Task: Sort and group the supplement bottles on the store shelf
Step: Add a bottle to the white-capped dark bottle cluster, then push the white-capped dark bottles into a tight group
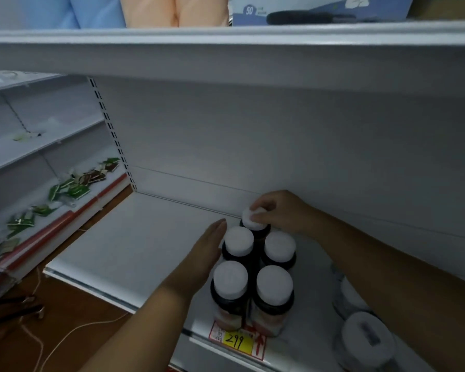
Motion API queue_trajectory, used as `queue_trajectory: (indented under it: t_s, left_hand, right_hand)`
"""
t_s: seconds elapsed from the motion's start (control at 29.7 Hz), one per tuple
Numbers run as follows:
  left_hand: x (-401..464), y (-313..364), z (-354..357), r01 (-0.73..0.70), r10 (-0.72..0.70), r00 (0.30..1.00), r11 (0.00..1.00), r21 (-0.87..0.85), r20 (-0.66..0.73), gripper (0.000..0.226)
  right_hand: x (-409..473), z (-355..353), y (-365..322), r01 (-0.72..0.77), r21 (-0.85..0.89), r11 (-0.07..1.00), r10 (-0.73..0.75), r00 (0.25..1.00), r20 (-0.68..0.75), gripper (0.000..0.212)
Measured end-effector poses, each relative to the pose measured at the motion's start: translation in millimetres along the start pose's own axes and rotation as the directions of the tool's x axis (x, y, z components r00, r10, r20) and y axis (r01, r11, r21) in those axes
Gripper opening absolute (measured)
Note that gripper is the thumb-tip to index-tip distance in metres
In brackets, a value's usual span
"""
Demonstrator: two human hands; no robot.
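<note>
Several dark supplement bottles with white caps stand grouped on the white shelf [134, 237]. Two front bottles [230, 280] [274, 284] stand at the shelf's edge, two more [238, 241] [279, 247] are behind them, and a rear bottle [253, 222] stands at the back. My right hand [282, 210] pinches the rear bottle's cap from above. With straight fingers, my left hand [202, 253] lies flat against the left side of the group.
Two white-capped jars [365, 336] [349, 294] sit at the right under my right forearm. A yellow price tag [238, 342] reading 299 hangs on the shelf edge. An upper shelf [226, 49] overhangs. The neighbouring shelf unit at the left holds green packets [73, 189]. Cables lie on the brown floor [38, 342].
</note>
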State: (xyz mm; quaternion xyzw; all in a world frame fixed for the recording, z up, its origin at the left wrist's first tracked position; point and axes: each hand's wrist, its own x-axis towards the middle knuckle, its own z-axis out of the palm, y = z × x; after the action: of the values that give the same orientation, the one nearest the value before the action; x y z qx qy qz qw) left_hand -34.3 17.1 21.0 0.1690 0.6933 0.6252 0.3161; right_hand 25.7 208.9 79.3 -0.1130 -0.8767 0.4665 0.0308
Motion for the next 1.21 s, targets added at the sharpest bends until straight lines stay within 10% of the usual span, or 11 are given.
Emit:
queue_trajectory:
  t_s: [0.27, 0.54, 0.77, 1.01, 1.21]
  left_hand:
    - [2.8, 0.1, 16.2, 0.069, -0.008, 0.977, 0.957, -0.281, 0.214, 0.065]
    - [-8.5, -5.5, 10.1, -0.195, 0.208, 0.938, 0.978, -0.074, 0.276, 0.035]
    - [1.4, -15.0, 4.4, 0.147, -0.045, 0.956, 0.929, -0.339, 0.29, 0.042]
    - [-37.9, -69.4, 4.4, 0.026, 0.028, 0.988, 0.941, -0.337, 0.155, 0.085]
    - [-41.3, -62.8, 18.2, -0.087, 0.094, 0.996, 0.947, -0.309, 0.008, 0.07]
  right_hand:
    - [-36.4, 8.9, -9.5, -0.084, 0.174, 0.981, 0.106, 0.987, -0.124, 0.047]
    - [-105.4, 67.2, -5.2, -0.127, 0.447, 0.885, 0.322, 0.861, -0.394, 0.045]
    - [-121.5, 93.6, 19.4, 0.043, 0.595, 0.802, 0.301, 0.832, -0.467, 0.047]
    - [-119.2, 122.2, 21.3, 0.141, 0.701, 0.699, 0.349, 0.789, -0.506, 0.036]
    - [-120.2, 127.8, 17.2, 0.198, 0.723, 0.662, 0.33, 0.789, -0.518, 0.038]
